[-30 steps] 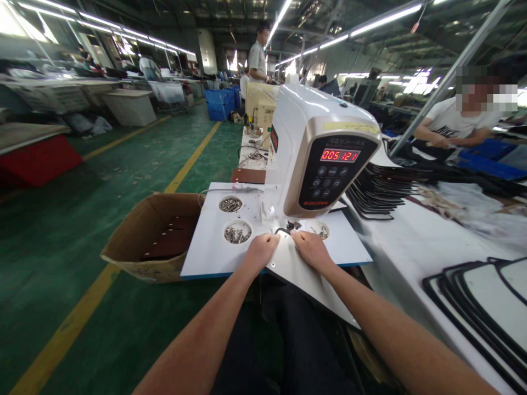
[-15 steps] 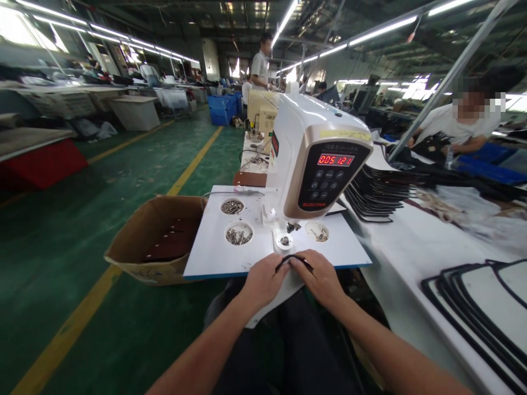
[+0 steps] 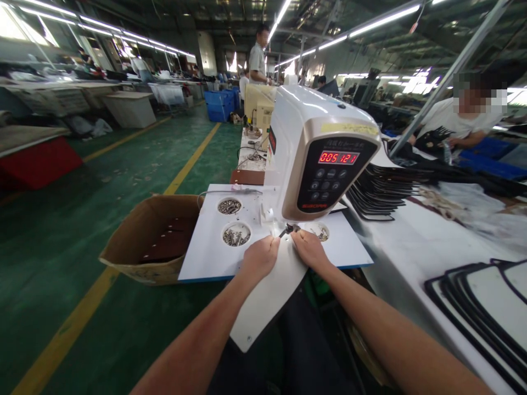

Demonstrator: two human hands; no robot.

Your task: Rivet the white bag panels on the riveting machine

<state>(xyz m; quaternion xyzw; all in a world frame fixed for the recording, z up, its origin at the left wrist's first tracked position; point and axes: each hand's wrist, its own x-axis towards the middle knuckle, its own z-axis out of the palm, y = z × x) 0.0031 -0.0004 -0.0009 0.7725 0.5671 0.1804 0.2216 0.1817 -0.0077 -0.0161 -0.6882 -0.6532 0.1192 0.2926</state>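
A white flat panel (image 3: 267, 307) with a dark edge strip hangs down over my lap, a small metal fastener showing near its lower corner. On its upper left edge my left hand (image 3: 262, 255) is closed, thumb near the dark strip. My right hand (image 3: 309, 248) grips the same panel's upper right edge. Both hands are right below the head of a white fastener-setting machine (image 3: 325, 129), whose red display reads 005121. The panel's top end lies at the dark metal die (image 3: 291, 227); the lower die is hidden behind the hands and panel.
Round wells with small metal fasteners (image 3: 236, 235) are set in the white work plate (image 3: 201, 258). A cardboard box (image 3: 135, 269) with dark brown pieces stands left. Black-edged panels (image 3: 465, 307) lie stacked on the right table (image 3: 405, 241). Another person (image 3: 461, 120) works at right.
Both hands have moved forward and up with the panel, bringing its top end from the plate's front edge to beneath the machine head. More of the panel's white face now shows.
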